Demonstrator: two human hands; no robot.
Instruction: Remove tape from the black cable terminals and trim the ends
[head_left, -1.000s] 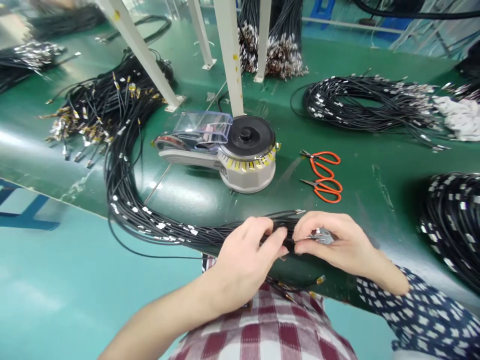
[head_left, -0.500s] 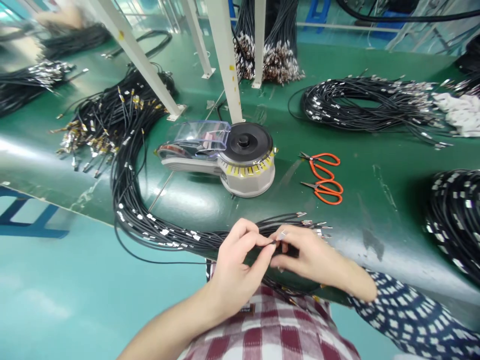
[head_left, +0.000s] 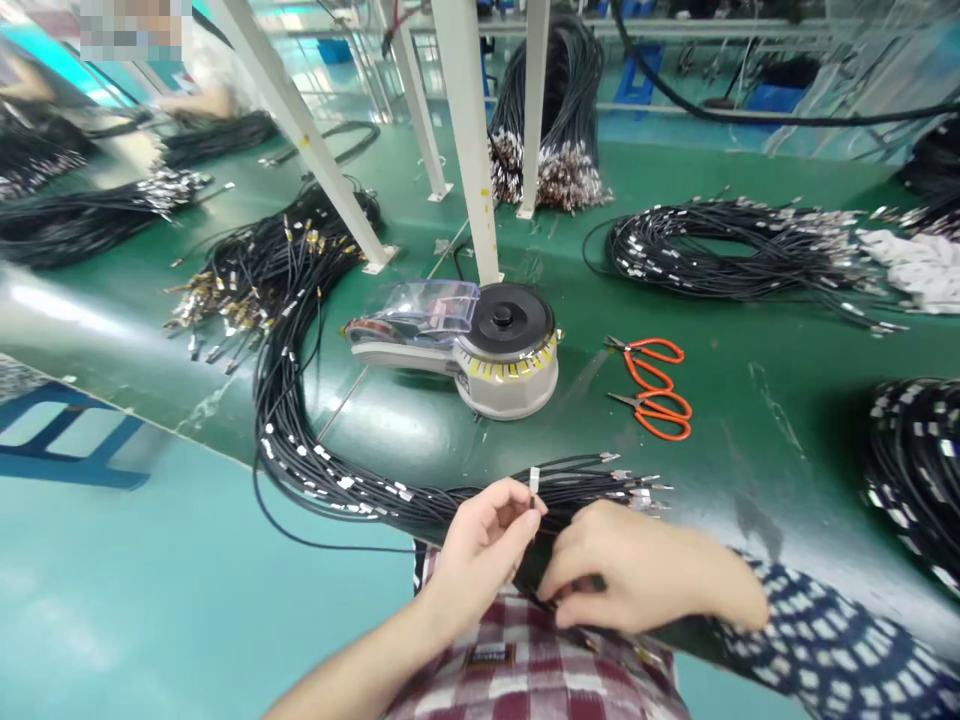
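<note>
My left hand [head_left: 487,545] pinches a thin black cable between thumb and forefinger, its white-and-silver end [head_left: 534,480] pointing up. Right of it, my right hand [head_left: 637,570] is lower, fingers curled down over black cables at the table's front edge. What lies between its fingertips is hard to make out. A bundle of black cables [head_left: 345,485] with white tags curves along the table edge and passes behind my hands. The bundle's silver-tipped ends [head_left: 637,490] fan out beyond my right hand. More cable ends [head_left: 600,640] lie blurred below my right hand, by the checked apron.
A round tape dispenser [head_left: 506,350] stands behind the bundle, near white posts [head_left: 469,150]. Two orange-handled snips [head_left: 656,395] lie right of it. Coiled cables [head_left: 720,250] are behind, another coil [head_left: 915,470] at right. A co-worker's arm [head_left: 199,100] shows at far left.
My hands have come apart. The right hand has moved down toward the cables at the table edge; the left keeps hold of a cable, its end now upright. The view has tilted up slightly.
</note>
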